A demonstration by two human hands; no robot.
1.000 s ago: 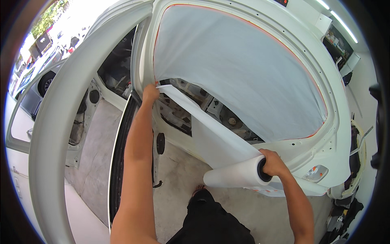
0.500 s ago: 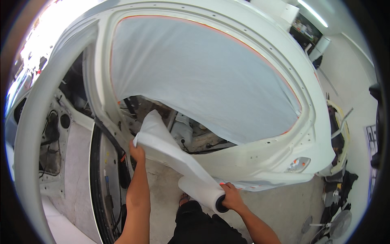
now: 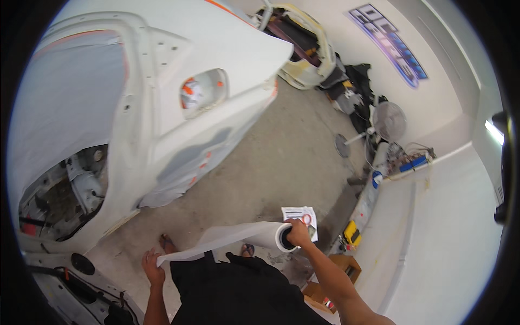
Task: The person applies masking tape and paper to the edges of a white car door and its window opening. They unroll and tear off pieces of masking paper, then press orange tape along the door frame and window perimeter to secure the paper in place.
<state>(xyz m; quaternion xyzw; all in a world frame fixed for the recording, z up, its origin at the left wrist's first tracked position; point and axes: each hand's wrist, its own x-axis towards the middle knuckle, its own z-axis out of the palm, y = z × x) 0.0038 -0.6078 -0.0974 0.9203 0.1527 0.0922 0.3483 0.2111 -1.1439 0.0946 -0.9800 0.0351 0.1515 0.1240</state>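
So the white roll (image 3: 265, 233) is up off the floor (image 3: 260, 151), right in front of the person's black shorts (image 3: 233, 292), with the white car body (image 3: 244, 65) away to the left. The right hand (image 3: 298, 234) is clamped on the end of the roll, at the black core (image 3: 283, 238). The left hand (image 3: 153, 268) looks like it's pinching the tip of the loose sheet (image 3: 208, 245), though I can't really tell how firm that pinch is. The 2 hands are well apart, with the sheet strung between them.

Handling-wise, I'd guess the roll is the heavier part but nothing crazy, since 1 hand carries it by 1 end. The sheet looks thin, a bit see-through and floppy, so I'd expect it to crease, sag or tear if yanked. Could be slick too, hard to say from here.

For grip, I'd go for the core end, since squeezing the outside layers might dent them or stop them unwinding. On the loose end, I'd take a corner between thumb and fingers and keep it lightly taut, clear of the sandals (image 3: 247, 249).
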